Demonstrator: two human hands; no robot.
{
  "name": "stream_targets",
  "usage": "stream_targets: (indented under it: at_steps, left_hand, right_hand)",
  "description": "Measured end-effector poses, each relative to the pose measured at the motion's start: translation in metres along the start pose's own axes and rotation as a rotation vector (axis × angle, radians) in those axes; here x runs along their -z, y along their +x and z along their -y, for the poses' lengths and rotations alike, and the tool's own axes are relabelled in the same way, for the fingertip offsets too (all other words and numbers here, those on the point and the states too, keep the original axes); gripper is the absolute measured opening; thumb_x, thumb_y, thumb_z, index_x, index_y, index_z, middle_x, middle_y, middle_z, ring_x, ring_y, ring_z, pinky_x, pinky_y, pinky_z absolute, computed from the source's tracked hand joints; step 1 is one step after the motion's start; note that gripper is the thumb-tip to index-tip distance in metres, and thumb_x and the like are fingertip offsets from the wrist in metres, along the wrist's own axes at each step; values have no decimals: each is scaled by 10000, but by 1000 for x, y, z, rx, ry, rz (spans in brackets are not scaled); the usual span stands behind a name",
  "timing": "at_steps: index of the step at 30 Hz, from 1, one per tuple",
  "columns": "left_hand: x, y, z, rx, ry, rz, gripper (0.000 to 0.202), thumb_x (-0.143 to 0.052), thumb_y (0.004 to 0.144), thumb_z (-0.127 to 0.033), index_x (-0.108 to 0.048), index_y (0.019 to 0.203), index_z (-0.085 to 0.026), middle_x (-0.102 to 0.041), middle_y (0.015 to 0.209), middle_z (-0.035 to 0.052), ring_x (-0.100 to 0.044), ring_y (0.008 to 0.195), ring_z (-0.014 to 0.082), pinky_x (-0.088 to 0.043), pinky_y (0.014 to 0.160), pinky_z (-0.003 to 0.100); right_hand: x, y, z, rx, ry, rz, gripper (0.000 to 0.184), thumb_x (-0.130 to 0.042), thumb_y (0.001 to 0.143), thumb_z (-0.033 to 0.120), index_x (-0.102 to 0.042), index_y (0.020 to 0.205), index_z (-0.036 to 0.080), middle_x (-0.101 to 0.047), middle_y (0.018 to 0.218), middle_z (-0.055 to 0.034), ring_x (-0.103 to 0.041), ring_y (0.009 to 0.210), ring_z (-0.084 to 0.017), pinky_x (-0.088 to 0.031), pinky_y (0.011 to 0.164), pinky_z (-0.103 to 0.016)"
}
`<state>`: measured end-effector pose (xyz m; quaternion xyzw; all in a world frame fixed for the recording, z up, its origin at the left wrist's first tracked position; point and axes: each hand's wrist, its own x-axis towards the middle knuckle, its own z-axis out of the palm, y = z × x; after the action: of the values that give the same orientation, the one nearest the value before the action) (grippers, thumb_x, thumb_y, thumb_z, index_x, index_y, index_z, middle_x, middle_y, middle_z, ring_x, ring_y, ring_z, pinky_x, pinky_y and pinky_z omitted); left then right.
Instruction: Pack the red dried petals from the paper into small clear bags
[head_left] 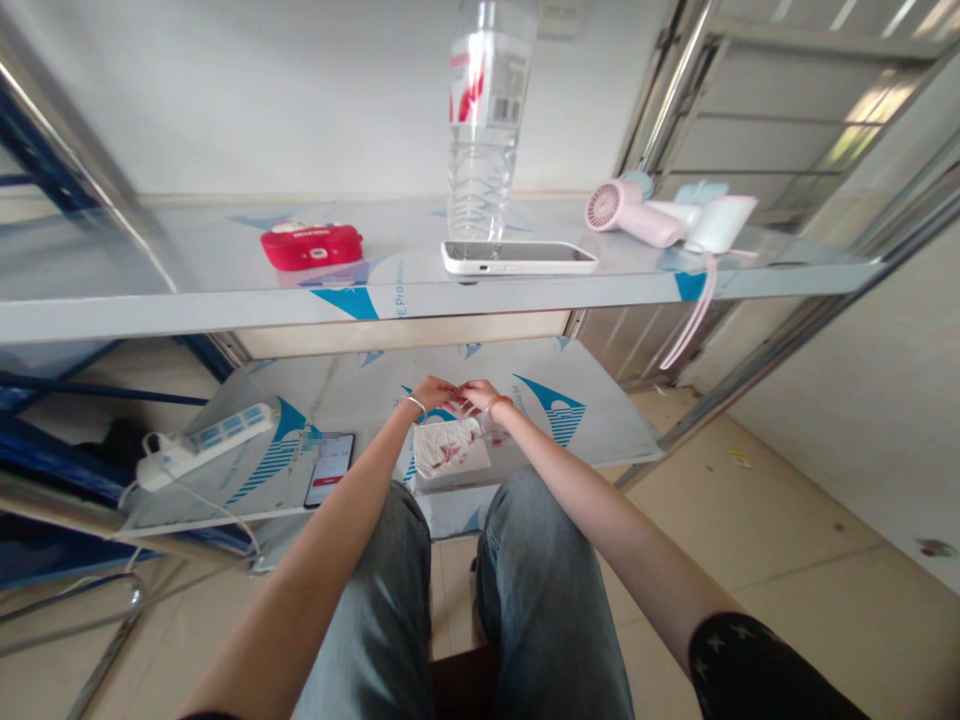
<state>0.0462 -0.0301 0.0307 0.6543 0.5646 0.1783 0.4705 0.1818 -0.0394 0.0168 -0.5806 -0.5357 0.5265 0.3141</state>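
My left hand (435,392) and my right hand (480,394) meet over the lower shelf, fingertips drawn together. The fingers of both are closed in a pinch, and whatever lies between them is too small to make out. Just below them, on the shelf near my knees, rests a crumpled white packet or cloth (444,448) with reddish marks. Beside it, close to my right wrist, is a clear, see-through item (498,440) of unclear kind. A bracelet circles each wrist.
The lower shelf (600,430) also bears a phone with a lit screen (330,470) and a white power strip (210,440) with cords. On the upper shelf (187,312) are a red case (312,247), a water bottle (487,150), a white-cased phone (519,258) and a pink handheld fan (634,212).
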Motion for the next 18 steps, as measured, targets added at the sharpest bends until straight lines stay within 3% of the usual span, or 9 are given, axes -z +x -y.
stream_targets:
  at_steps: [12,18]
  left_hand:
    - [4,7,11,-16,-50,-26,139,-605,766,-199,-709,838,-141,-732,803,51,-674,747,153,-483,618,196]
    - [2,10,17,-80,59,-34,187,-567,789,-223,-700,886,-135,-732,840,62,-682,769,158,-504,626,197]
  right_hand:
    - [1,3,-3,-7,81,111,201,-463,820,123,-605,678,139,-644,572,-21,-565,463,-103,-445,482,-188]
    - [2,1,-1,28,-12,44,222,-435,823,158,-591,670,126,-659,610,-46,-579,496,-116,-451,531,-207]
